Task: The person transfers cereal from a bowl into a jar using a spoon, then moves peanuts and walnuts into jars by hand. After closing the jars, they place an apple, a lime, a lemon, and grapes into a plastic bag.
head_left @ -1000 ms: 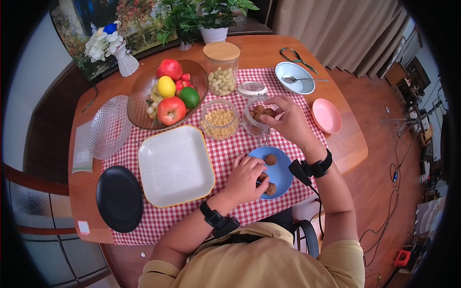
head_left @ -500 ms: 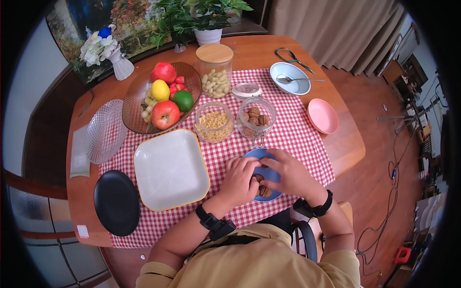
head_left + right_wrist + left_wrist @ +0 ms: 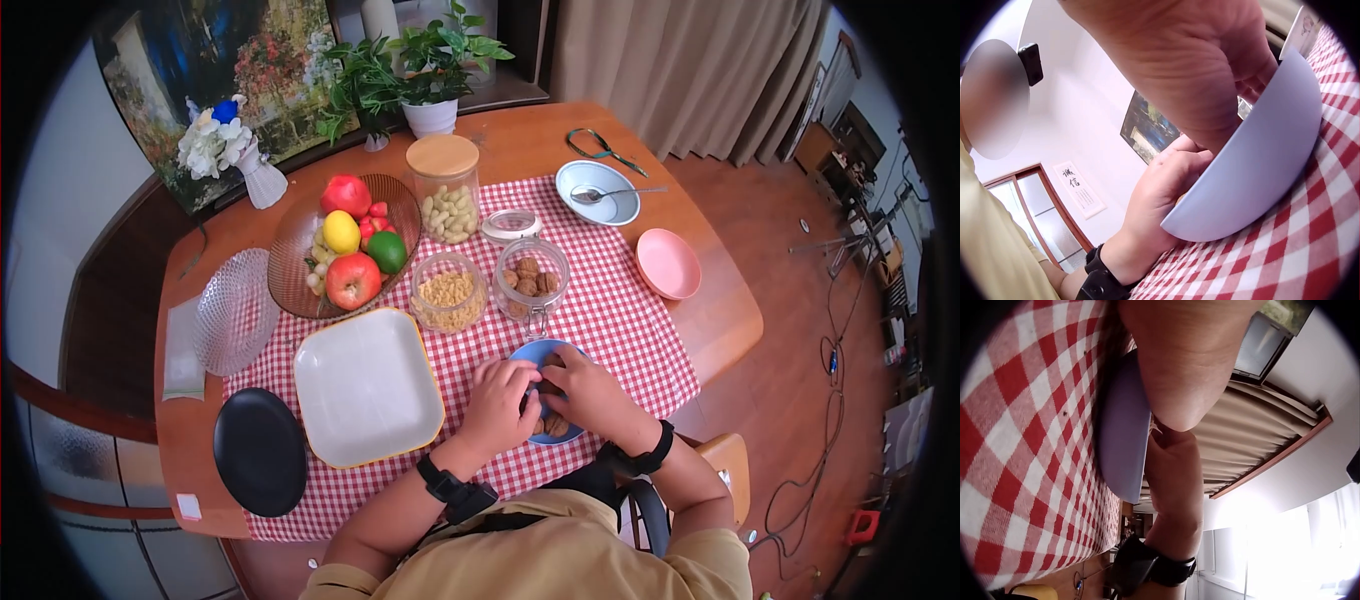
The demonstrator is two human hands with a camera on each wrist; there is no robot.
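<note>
A blue bowl (image 3: 571, 433) holds several walnuts (image 3: 555, 425) near the table's front edge. Over its left rim, my left hand (image 3: 497, 405) bends its fingers inward beside the walnuts; whether they grip one I cannot tell. From the right, my right hand (image 3: 600, 400) reaches into the bowl, its thumb and fingers closed around a mostly hidden walnut. The bowl's outer wall hides the fingertips in both wrist views. Just beyond the bowl stands a clip-top glass jar (image 3: 551, 312), lid swung back, with more walnuts inside.
Left of the bowl lie a square white dish (image 3: 370, 390) and a black oval plate (image 3: 260, 452). Behind stand a glass bowl of yellow bits (image 3: 449, 295), a peanut jar (image 3: 445, 190) and a fruit bowl (image 3: 400, 205). A pink bowl (image 3: 668, 264) sits at right.
My right hand has come from the walnut jar down into the blue bowl, beside the left hand. The left hand has stayed at the bowl's left side. The head view has shifted slightly.
</note>
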